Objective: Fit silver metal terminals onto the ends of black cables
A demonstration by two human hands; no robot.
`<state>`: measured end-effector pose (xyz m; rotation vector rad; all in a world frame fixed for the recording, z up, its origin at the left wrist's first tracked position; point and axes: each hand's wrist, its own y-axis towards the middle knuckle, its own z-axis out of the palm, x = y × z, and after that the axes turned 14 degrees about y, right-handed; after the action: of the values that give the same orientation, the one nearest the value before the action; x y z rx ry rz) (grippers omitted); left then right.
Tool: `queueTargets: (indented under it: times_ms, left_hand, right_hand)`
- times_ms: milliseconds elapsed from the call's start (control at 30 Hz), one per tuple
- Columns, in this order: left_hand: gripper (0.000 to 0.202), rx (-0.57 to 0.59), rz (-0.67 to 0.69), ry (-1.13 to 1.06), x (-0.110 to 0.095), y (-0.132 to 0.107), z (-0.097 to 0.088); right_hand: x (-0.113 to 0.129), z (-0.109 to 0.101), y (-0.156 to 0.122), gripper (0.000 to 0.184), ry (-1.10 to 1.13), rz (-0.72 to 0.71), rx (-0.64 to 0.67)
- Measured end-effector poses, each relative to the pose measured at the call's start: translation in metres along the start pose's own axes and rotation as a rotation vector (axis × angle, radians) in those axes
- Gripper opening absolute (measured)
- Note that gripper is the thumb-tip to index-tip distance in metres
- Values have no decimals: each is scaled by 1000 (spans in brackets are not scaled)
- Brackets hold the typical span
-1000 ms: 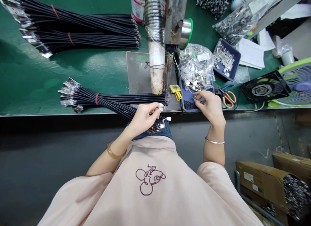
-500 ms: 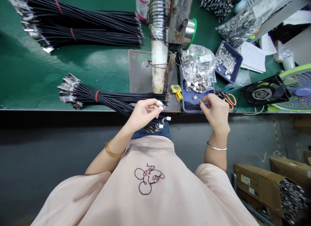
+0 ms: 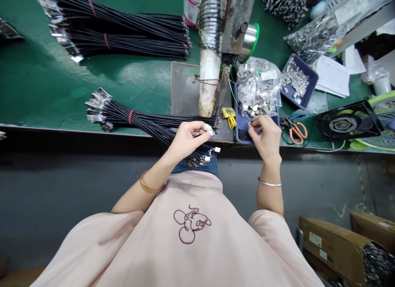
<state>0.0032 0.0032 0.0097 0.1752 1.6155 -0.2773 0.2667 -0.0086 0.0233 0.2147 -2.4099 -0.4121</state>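
Note:
My left hand is closed in a pinch, with white covers on its fingertips. Whatever it pinches, if anything, is too small to make out. Under and beside it runs a bundle of black cables, tied with a red band. Several cables pass over the table edge, with silvery connectors at their ends. Over the blue tray, my right hand pinches something thin, mostly hidden by the fingers. That tray contains small black pieces and a clear bag of metal connectors.
A wrapped duct and a metal stand rise between the hands. Yellow clips lie left of the tray, orange-handled scissors and a black fan right. More cable bundles lie behind; another blue tray holds metal parts.
My right hand has shifted left over the tray, covering more of the thin piece. My left hand keeps its pinch near the cable ends. The whole view has shifted slightly.

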Motion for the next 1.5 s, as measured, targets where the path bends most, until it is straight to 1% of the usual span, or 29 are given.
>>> queueTargets:
  times_ms: [67,100,167,200,233,267,333,400,467,500,633,700,800,867,1000,1333,1500]
  left_hand:
    - [13,-1,-15,-11,0,0,1]
    - [12,-2,-20,-13,0,1,2]
    - [12,-3,-28,-9,0,1,2]
    - [11,-1,-32,-3,0,1,3]
    - [11,2,-35,4,0,1,3]
    - [10,7,-38,8,0,1,3]
    - [10,25,-42,13,-1,2,3]
    - [10,47,-43,10,-2,2,3]
    - [10,58,-37,8,-2,1,3]
    - [11,54,-31,9,-2,1,2]
    - [15,27,10,61,-1,0,1]
    - [18,8,31,100,0,0,0]
    - [22,-31,49,130,0,1,2]
    - [21,-60,51,129,-1,1,3]
    - [17,-99,42,115,-4,3,6]
    - [16,-115,77,137,-7,4,7]
    - [14,-120,40,96,-9,3,7]
  right_hand:
    - [17,8,-9,14,229,42,-112]
    - [27,13,-14,14,372,83,-139]
    - [49,25,-26,14,596,130,-136]
    - [59,32,-30,12,644,121,-154]
    - [67,38,-34,8,643,97,-185]
    - [74,45,-37,5,611,40,-228]
    - [82,56,-40,9,523,-110,-300]
    - [84,66,-41,16,460,-237,-313]
    - [82,74,-41,18,454,-271,-307]
    - [80,77,-41,17,474,-252,-311]
    - [74,85,-40,9,595,-86,-312]
    - [72,86,-38,8,579,-100,-293]
    - [72,85,-35,13,488,-220,-288]
    - [72,84,-33,15,444,-266,-290]
    - [71,83,-31,17,402,-300,-299]
    - [71,81,-26,17,318,-355,-301]
    - [72,80,-25,17,292,-399,-282]
